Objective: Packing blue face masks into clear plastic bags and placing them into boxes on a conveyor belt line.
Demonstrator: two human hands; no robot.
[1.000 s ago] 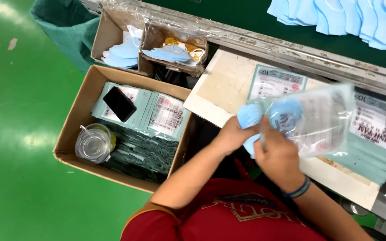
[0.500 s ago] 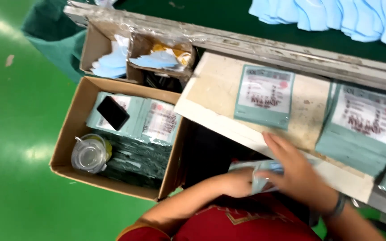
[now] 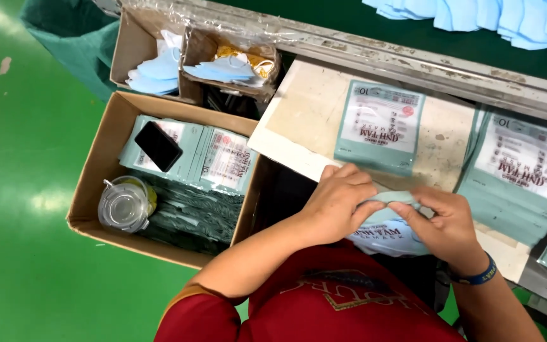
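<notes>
Nearest, left hand (image 3: 340, 202) and right hand (image 3: 441, 221), both pinched shut on 1 pouch (image 3: 387, 231), held at the near tabletop (image 3: 305, 120) edge, above the lap. Beyond, 1 teal packet (image 3: 378, 126) flat on the tabletop. Left, box (image 3: 96, 171) with packets, phone (image 3: 157, 145), jar (image 3: 123, 206). Farthest, blue masks (image 3: 495, 16).

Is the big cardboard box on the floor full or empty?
Partly full. The cardboard box holds stacked teal packets, a black phone on them, and a clear lidded cup; its walls rise above the contents.
</notes>
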